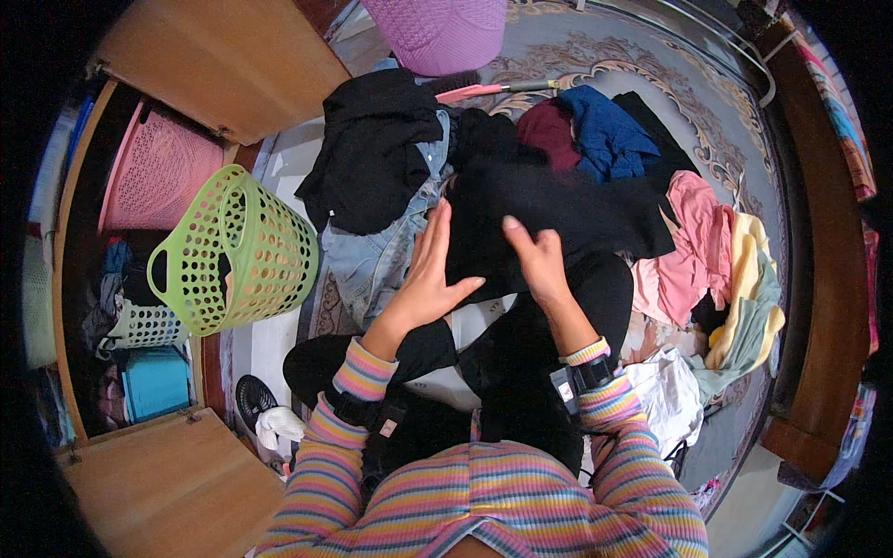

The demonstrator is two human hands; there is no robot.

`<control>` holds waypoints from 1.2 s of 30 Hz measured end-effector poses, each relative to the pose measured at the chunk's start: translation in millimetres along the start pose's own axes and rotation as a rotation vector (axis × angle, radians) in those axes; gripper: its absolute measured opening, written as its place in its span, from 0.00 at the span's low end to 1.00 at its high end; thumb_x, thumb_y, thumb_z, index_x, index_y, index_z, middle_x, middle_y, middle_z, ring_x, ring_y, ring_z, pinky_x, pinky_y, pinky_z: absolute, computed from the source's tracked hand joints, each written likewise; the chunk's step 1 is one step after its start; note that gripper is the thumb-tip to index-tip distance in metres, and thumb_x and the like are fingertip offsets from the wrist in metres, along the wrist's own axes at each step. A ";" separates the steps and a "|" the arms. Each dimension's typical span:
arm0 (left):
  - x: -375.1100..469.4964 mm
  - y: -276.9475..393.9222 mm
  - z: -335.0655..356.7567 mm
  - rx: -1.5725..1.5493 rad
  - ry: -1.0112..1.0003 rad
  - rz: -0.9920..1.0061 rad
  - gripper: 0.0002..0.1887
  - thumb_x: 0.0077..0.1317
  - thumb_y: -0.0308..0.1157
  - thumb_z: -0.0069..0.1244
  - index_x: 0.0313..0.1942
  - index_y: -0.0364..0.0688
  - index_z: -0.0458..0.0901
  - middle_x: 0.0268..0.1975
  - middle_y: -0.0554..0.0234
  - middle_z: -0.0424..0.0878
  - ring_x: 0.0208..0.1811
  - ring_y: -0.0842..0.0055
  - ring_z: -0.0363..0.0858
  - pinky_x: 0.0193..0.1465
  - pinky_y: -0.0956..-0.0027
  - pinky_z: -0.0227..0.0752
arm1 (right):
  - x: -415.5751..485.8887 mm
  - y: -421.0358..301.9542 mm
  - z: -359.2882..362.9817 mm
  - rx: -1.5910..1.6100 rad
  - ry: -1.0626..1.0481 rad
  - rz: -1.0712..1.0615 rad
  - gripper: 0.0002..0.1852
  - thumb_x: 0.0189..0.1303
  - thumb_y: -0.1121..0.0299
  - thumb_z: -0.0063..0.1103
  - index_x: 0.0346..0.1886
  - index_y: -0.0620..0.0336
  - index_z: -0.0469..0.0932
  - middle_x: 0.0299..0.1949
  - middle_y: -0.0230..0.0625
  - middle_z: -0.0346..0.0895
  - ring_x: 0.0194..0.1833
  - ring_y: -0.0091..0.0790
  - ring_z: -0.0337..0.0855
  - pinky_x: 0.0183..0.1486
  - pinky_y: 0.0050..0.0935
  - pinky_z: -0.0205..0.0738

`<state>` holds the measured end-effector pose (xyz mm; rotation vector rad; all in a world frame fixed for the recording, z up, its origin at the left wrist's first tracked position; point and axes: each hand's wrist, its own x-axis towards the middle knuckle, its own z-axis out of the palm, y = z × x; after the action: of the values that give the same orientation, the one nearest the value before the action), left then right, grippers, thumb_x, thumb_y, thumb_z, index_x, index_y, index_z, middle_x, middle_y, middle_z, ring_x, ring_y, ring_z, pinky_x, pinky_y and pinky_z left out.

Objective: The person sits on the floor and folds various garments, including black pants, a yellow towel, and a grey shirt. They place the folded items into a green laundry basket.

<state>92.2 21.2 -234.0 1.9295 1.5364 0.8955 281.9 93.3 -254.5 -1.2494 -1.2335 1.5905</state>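
Note:
A black garment (558,209) lies spread across the floor before me, over my crossed legs' front edge. At its left edge stands my left hand (432,279), fingers stretched out and thumb apart, gripping nothing. My right hand (541,261) is over the garment's near part, thumb extended and the other fingers bent; whether they pinch the cloth is unclear. Another black garment (384,153) lies to the left on light blue denim (377,258). Behind the spread cloth are a maroon garment (548,132) and a blue one (607,132).
A green perforated basket (272,258) leans at left beside an open wooden cabinet (70,279) holding a pink basket (164,174). Pink (701,244), yellow (750,258) and white clothes (666,397) lie at right. A pink-handled brush (481,91) and a purple basket (446,35) are beyond.

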 end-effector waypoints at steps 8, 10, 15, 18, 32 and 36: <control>-41.9 -21.2 -23.9 -0.825 0.610 -0.336 0.17 0.70 0.36 0.53 0.53 0.34 0.77 0.53 0.54 0.82 0.54 0.65 0.80 0.56 0.58 0.76 | -25.8 -82.8 82.8 -0.313 -0.663 -1.068 0.30 0.57 0.59 0.61 0.61 0.63 0.73 0.62 0.48 0.71 0.61 0.50 0.73 0.61 0.43 0.68; -65.8 -27.6 -47.7 -1.126 0.831 -0.351 0.16 0.74 0.37 0.47 0.56 0.37 0.77 0.56 0.55 0.81 0.56 0.65 0.80 0.57 0.55 0.75 | -29.5 -80.2 79.8 -0.392 -0.662 -1.088 0.27 0.59 0.62 0.60 0.61 0.60 0.73 0.63 0.46 0.72 0.62 0.48 0.74 0.62 0.43 0.68; -147.7 -41.3 -88.9 -1.291 1.088 -0.363 0.22 0.74 0.42 0.46 0.62 0.39 0.73 0.62 0.52 0.76 0.64 0.60 0.74 0.70 0.49 0.64 | -11.2 -33.3 -2.3 -0.525 -0.298 -0.774 0.20 0.61 0.73 0.60 0.57 0.59 0.77 0.56 0.45 0.78 0.57 0.47 0.78 0.60 0.39 0.73; -206.0 -61.1 -94.9 -1.356 1.187 -0.563 0.25 0.73 0.43 0.49 0.64 0.40 0.70 0.64 0.53 0.73 0.65 0.58 0.71 0.69 0.50 0.64 | 7.0 5.6 -84.4 -0.707 -0.071 -0.552 0.17 0.63 0.73 0.58 0.55 0.61 0.78 0.52 0.48 0.80 0.55 0.48 0.80 0.59 0.37 0.73; -162.1 -54.4 -2.3 0.521 -0.082 -0.334 0.47 0.57 0.40 0.62 0.72 0.35 0.55 0.73 0.50 0.59 0.74 0.54 0.55 0.75 0.46 0.45 | 93.2 128.1 -247.9 -0.193 0.373 0.442 0.35 0.61 0.55 0.64 0.68 0.55 0.62 0.51 0.41 0.77 0.44 0.40 0.82 0.38 0.40 0.79; -156.0 -82.9 5.5 0.640 -0.192 -0.443 0.24 0.57 0.29 0.59 0.56 0.42 0.77 0.63 0.57 0.74 0.71 0.62 0.64 0.75 0.48 0.48 | 89.8 90.2 -229.1 0.098 0.508 0.180 0.33 0.61 0.65 0.63 0.70 0.50 0.63 0.52 0.38 0.76 0.43 0.36 0.80 0.36 0.34 0.78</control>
<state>21.6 -111.7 -326.6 1.8596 2.1784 0.0171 483.1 208.1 -376.9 -1.6077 -0.7320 1.3170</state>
